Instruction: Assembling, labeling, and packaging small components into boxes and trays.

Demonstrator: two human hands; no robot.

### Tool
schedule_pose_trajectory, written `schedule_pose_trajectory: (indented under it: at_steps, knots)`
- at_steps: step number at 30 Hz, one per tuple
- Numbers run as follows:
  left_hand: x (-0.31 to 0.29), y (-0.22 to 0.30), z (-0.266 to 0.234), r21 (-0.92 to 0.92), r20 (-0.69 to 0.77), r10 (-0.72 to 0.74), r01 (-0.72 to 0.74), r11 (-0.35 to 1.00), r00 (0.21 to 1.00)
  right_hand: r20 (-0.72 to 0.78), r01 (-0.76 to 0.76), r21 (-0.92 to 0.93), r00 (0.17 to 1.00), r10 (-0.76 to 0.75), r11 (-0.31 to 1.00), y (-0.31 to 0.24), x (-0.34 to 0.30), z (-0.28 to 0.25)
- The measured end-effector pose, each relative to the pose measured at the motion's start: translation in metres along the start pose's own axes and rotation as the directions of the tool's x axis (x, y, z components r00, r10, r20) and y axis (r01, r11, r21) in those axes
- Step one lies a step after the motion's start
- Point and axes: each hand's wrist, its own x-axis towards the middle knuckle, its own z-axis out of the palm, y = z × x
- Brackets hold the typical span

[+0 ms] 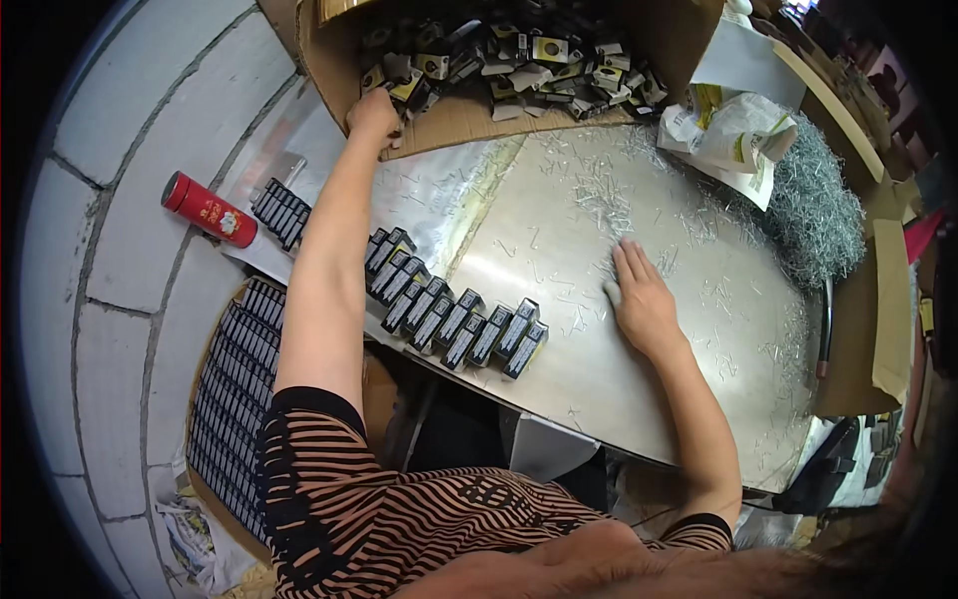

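Boxes (551,50) are lying heaped in the carton (454,132), your left hand (374,118) sitting at its left side; whether it is gripping one, you cannot tell. Your right hand (647,304) is lying palm-down, gripping nothing visible. Picking from the heap's edge should be safest.

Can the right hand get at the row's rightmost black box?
Likely yes: between the right hand and the row's rightmost black box lies only metal tabletop with scattered metal pins.
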Motion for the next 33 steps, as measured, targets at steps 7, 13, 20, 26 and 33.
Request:
schedule_pose_trajectory:
  at_steps: [7,13,20,26,33]
  knots:
    - [-0.069,0.029,-0.060,-0.513,-0.128,0.124,-0.173,0.841,0.984,-0.106,-0.283,0.403,0.930,0.351,0.871,0.043,-0.083,-0.025]
    - [-0.225,0.059,-0.110,-0.988,-0.122,0.392,-0.072,-0.139,0.912,-0.001,-0.131,0.087,0.991,0.131,0.988,-0.033,-0.066,-0.001]
    - [-0.433,0.012,-0.104,-0.887,0.190,0.437,0.345,-0.307,0.879,-0.028,-0.288,0.220,0.953,0.301,0.932,-0.034,-0.092,-0.009]
    - [-0.541,-0.053,0.014,-0.739,0.631,0.532,0.645,0.192,0.564,-0.166,-0.251,0.572,0.897,0.409,0.781,-0.022,-0.131,-0.016]
    - [-0.579,0.021,0.091,-0.779,0.622,0.720,0.337,0.528,0.309,-0.165,-0.135,0.129,0.974,0.155,0.983,-0.119,-0.127,0.025]
